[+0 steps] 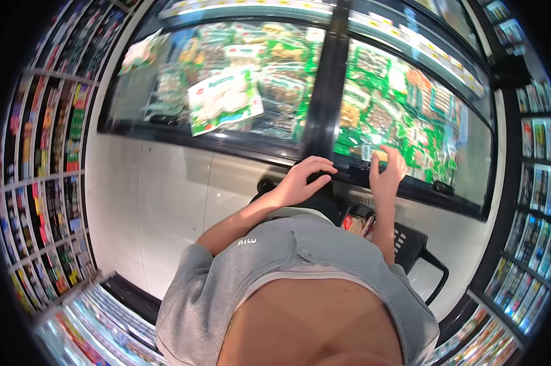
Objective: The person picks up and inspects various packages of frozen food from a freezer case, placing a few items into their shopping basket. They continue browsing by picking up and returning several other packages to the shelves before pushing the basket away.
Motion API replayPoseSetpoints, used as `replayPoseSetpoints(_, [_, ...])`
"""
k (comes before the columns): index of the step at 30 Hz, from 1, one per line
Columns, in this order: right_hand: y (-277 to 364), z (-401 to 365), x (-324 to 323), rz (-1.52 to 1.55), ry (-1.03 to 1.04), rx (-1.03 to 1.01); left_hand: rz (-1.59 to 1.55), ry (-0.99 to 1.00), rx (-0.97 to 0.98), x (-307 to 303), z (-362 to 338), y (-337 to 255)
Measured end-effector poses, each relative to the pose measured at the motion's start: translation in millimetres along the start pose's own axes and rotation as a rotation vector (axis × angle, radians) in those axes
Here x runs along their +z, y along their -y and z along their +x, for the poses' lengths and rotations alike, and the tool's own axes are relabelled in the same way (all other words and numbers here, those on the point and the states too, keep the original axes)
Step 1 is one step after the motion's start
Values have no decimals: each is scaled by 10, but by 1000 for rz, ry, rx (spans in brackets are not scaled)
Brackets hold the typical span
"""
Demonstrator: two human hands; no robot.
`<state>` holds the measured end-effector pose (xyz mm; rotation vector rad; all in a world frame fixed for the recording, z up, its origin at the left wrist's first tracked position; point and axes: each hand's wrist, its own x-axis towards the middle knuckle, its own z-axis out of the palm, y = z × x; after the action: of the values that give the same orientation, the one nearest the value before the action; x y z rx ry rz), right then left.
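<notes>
A long white chest freezer [166,201] runs across the aisle, its dark-framed glass lids [239,91] catching bright glare. Tall shelves [44,183] crammed with colourful packets line the left side, and more shelving [540,183] stands on the right.

Grey cropped knit top, short sleeves

Person's in a ribbed grey top [300,250], cropped, with a paler hem [300,274] sitting above a bare midriff. Tiny white lettering [247,241] on the chest, too small to read. The short sleeve [190,262] leaves the arms bare down to the left hand [306,178] and right hand [388,172].
</notes>
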<state>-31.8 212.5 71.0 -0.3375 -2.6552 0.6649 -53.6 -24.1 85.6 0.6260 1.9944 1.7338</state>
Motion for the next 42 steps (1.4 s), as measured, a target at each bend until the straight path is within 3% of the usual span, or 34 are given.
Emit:
replayPoseSetpoints(3, [1039, -97, 508, 254, 134, -216, -8, -259, 67, -594, -545, 145])
replayPoseSetpoints(5, [1604, -169, 803, 307, 243, -317, -25, -335, -67, -976, -973, 308])
replayPoseSetpoints(7, [2021, -199, 1015, 345, 270, -360, -260, -460, -166, -1278, -1418, 191])
replayPoseSetpoints(11, [2482, -153, 1403, 301, 313, -384, -396, -683, -252, -1637, -2212, 610])
replayPoseSetpoints(15, [2698, 30, 1647, 172, 294, -411, -455, -796, -298, -1847, -2533, 816])
replayPoseSetpoints(21, [2948, 377, 2042, 27, 219, -495, -469, -813, -364, -2385, -2303, 862])
replayPoseSetpoints(29, [3201, 1155, 2584, -88, 125, -350, -283, -800, -424, -3770, -2090, 786])
replayPoseSetpoints(34, [3396, 1489, 2936, -244, 12, -226, -282, -806, -356, -4594, -1934, 730])
replayPoseSetpoints(37, [3763, 1502, 3059, -116, -54, -215, -296, -740, -310, -4970, -1854, 787])
replayPoseSetpoints(42, [4439, 1106, 3164, 91, 163, -230, -151, -664, -320, -5590, -1648, 930])
